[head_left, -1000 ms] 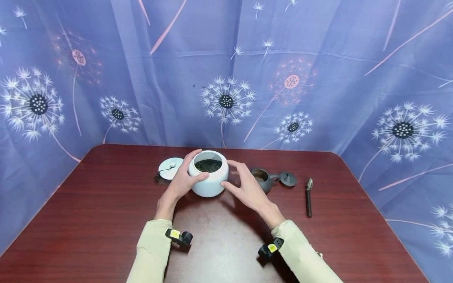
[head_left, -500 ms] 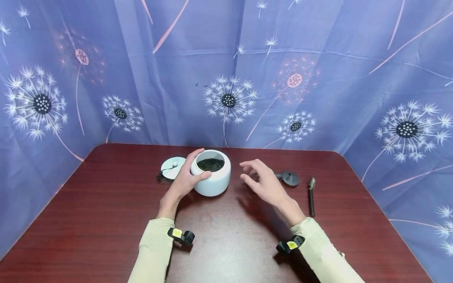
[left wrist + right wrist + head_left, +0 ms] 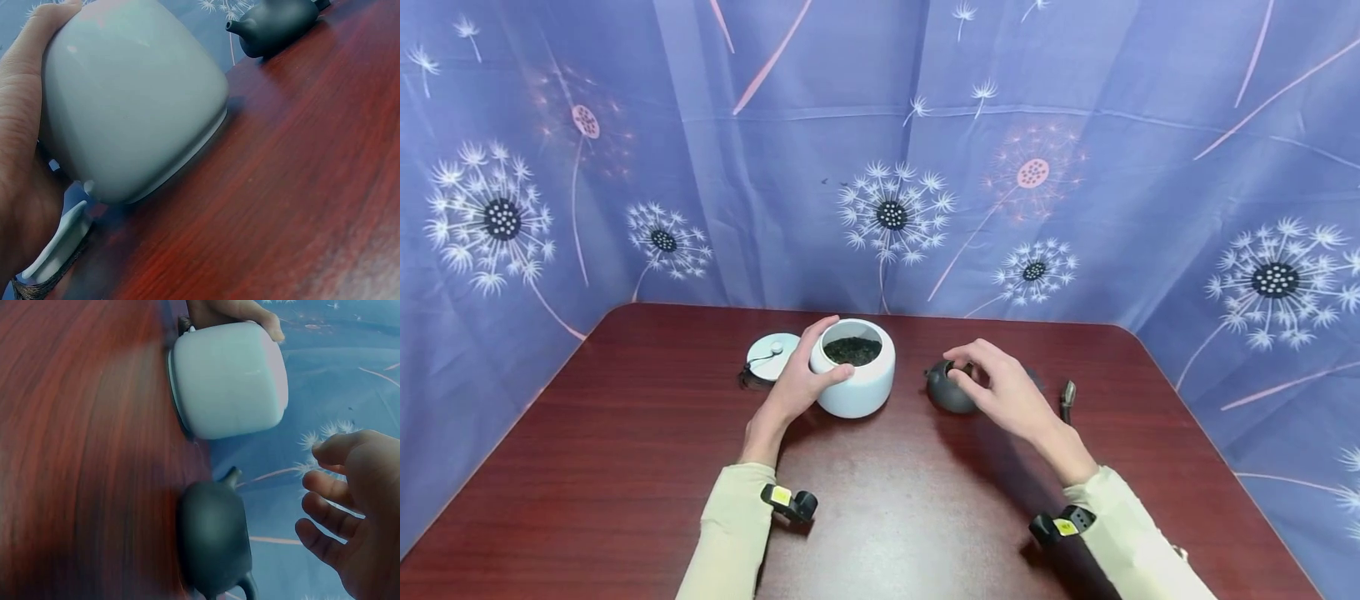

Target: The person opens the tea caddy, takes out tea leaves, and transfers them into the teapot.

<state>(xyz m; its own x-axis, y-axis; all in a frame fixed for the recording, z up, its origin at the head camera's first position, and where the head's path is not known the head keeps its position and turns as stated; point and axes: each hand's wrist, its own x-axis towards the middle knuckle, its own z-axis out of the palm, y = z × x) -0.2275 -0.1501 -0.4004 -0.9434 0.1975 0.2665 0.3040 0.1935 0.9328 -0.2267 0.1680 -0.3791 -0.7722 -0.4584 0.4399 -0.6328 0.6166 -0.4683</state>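
A glossy white, round-shouldered ceramic jar (image 3: 859, 392) is standing upright on the reddish-brown wood-grain counter (image 3: 880, 492), its wide mouth showing dark, crumbled leaves (image 3: 852, 351) inside. The left hand (image 3: 796, 382) is gripping it, fingers curving around the side and thumb lying near the rim. The right hand (image 3: 1003, 392) is hovering above a matt dark-grey, rounded teapot (image 3: 950, 393), its fingers loosely bent, parted from the thumb and holding nothing. The teapot's spout is pointing toward the jar; the hand is hiding its contents. A pale round lid (image 3: 770, 354) with a knob and dark cord is lying beside the left hand. On the right black wrist camera (image 3: 1062, 526), a yellow label is bearing marks too small to read.
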